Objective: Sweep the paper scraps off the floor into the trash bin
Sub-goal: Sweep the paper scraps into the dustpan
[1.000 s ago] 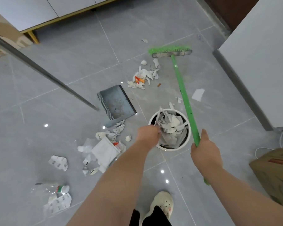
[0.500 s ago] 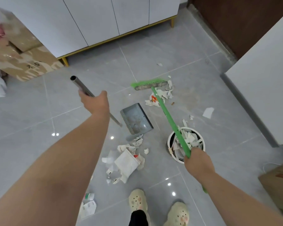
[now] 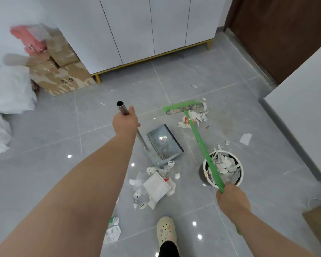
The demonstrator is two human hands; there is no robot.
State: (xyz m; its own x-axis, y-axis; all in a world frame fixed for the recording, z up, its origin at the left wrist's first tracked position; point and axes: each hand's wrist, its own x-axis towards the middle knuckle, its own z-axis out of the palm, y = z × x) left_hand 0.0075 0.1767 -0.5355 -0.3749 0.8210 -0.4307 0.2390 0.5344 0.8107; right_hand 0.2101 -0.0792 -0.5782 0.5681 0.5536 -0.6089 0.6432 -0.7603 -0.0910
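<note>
Two heaps of paper scraps [image 3: 157, 188] lie unswept at centre frame; trash bin [image 3: 241, 168], lower right, looks part-filled; left hand [image 3: 125, 123] fingers wrap the dustpan handle [image 3: 123, 109], right hand [image 3: 232, 197] fingers clasp the broom [image 3: 202, 143]

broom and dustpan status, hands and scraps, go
Left hand grips dustpan handle, right hand grips broom. Scrap piles on floor by dustpan and broom head; trash bin holds scraps. Nothing seen blocking.

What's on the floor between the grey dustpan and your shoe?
In the head view, a heap of torn paper scraps lies there, beginning by the near edge of the dustpan; bare grey tile separates it from the shoe.
</note>
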